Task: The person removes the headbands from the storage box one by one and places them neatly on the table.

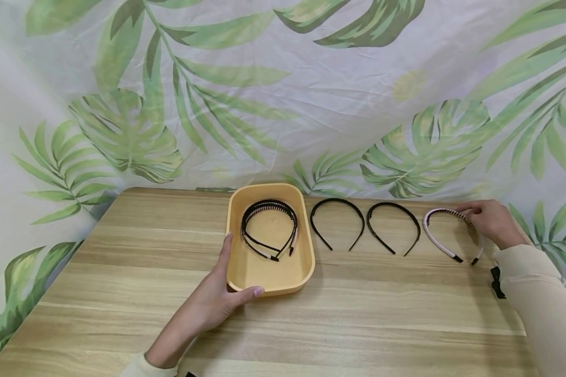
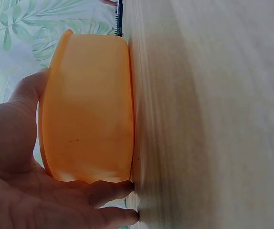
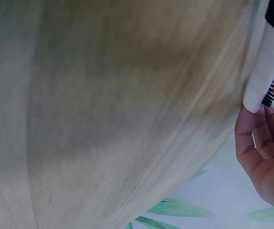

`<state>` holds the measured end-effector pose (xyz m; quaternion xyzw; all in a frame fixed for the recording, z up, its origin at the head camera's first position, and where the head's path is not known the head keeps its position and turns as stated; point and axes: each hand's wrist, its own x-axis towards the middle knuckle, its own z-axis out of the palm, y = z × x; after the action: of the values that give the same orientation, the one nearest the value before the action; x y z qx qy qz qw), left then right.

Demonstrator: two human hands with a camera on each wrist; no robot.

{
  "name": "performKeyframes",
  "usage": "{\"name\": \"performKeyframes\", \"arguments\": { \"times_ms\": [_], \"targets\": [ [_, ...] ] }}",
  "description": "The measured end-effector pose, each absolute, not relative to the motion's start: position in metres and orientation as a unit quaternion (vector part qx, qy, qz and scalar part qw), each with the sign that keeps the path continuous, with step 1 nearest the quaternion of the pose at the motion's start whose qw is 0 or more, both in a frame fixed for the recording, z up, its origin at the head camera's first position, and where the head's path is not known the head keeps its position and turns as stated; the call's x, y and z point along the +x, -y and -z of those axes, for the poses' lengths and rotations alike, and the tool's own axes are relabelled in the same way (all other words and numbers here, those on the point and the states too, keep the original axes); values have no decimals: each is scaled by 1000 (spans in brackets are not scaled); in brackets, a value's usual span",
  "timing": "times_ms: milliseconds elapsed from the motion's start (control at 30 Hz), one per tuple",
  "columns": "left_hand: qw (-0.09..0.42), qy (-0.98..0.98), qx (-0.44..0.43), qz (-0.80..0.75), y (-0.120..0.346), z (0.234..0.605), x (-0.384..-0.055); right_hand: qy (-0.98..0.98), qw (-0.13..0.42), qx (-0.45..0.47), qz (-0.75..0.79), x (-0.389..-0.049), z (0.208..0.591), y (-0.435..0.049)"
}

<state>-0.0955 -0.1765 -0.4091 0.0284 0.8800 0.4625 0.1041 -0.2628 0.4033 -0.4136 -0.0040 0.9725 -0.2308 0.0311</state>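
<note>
In the head view, my left hand [image 1: 212,298] holds a yellow plastic bin [image 1: 307,267] by its near left corner, thumb at the front rim and fingers along the left side. The left wrist view shows the bin's outer wall [image 2: 94,105] close up, its base on the table. Inside the bin, several dark headbands [image 1: 270,203] lie stacked. At the far right, my right hand [image 1: 492,222] pinches the right side of a pale pink headband [image 1: 436,242] with black teeth and black tips. The right wrist view shows fingers round the pink headband [image 3: 266,71].
Two black toothed headbands [image 1: 338,200] [image 1: 393,205] lie in a row between the bin and the pink one. All stand on a wood-grain table [image 1: 137,251]. Behind its back edge hangs a leaf-printed cloth [image 1: 245,120].
</note>
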Motion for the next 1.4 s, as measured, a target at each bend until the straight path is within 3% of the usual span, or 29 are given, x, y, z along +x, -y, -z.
{"name": "performKeyframes", "arguments": {
  "times_ms": [467,967,1400],
  "targets": [
    [101,-880,34,-464,177,410,-96,-972,19,-4,233,-262,416,-402],
    [97,-879,39,-465,177,410,-96,-978,49,-5,204,-259,407,-400],
    [97,-881,40,-462,177,408,-96,-981,-5,-45,187,-254,396,-383]
  ]
}}
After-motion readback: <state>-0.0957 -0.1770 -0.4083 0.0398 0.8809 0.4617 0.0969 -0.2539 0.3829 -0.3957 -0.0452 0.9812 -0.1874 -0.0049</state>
